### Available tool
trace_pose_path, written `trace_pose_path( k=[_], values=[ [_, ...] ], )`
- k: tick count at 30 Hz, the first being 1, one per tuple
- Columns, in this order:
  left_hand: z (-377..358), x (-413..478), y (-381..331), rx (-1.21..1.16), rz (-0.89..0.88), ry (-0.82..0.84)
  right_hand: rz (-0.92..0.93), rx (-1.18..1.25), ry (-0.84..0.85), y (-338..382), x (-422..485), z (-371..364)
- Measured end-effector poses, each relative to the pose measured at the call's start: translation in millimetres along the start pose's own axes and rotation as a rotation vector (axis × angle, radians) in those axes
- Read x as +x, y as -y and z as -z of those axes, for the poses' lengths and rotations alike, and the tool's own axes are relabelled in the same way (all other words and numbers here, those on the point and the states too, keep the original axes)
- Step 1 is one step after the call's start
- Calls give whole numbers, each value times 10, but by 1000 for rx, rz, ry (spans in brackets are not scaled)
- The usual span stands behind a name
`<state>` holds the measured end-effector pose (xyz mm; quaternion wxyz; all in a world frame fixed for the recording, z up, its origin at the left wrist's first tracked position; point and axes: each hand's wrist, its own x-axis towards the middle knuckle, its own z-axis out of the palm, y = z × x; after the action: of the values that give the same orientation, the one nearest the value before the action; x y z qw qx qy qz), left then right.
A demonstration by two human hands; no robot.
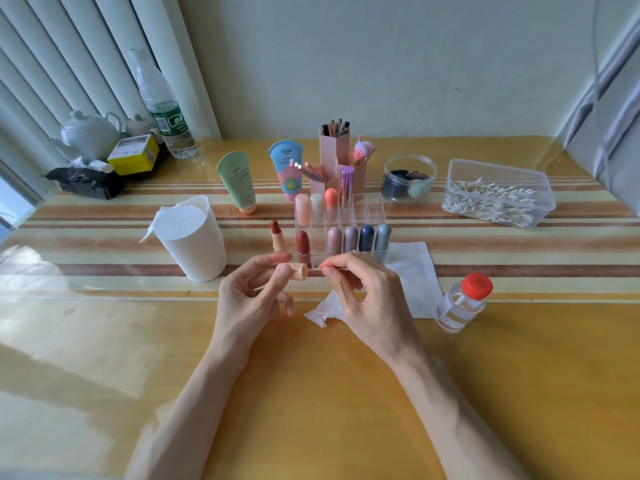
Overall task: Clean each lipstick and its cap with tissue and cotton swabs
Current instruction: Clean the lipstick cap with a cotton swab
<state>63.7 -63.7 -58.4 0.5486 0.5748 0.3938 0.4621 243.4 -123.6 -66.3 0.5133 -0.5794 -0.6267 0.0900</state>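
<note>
The lipstick organizer point(372, 213) stands mid-table. An uncapped lipstick point(278, 237) stands just left of it, a tissue roll point(194, 244) farther left. Behind it is a brush holder point(334, 157); behind and right, a jar point(410, 178) and a cotton-swab box point(498, 194). A tissue sheet point(415, 271) lies at its right front. Just before it, the left hand point(256, 299) holds a lipstick cap point(298, 271) and the right hand point(367, 299) pinches a cotton swab point(338, 268).

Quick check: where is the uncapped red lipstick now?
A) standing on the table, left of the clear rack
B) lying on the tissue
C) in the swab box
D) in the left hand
A: the lipstick stands upright beside the rack; the left hand holds only a cap, the right hand a cotton swab.
</note>
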Motion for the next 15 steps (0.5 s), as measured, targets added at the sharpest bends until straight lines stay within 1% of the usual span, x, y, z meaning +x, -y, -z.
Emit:
trace_pose_path(
  k=[7, 15],
  values=[
    [27, 12, 31, 35, -14, 31, 29, -47, -35, -20, -18, -15],
    [60, 28, 57, -53, -8, 13, 6, -43, 12, -14, -53, -61]
  ],
)
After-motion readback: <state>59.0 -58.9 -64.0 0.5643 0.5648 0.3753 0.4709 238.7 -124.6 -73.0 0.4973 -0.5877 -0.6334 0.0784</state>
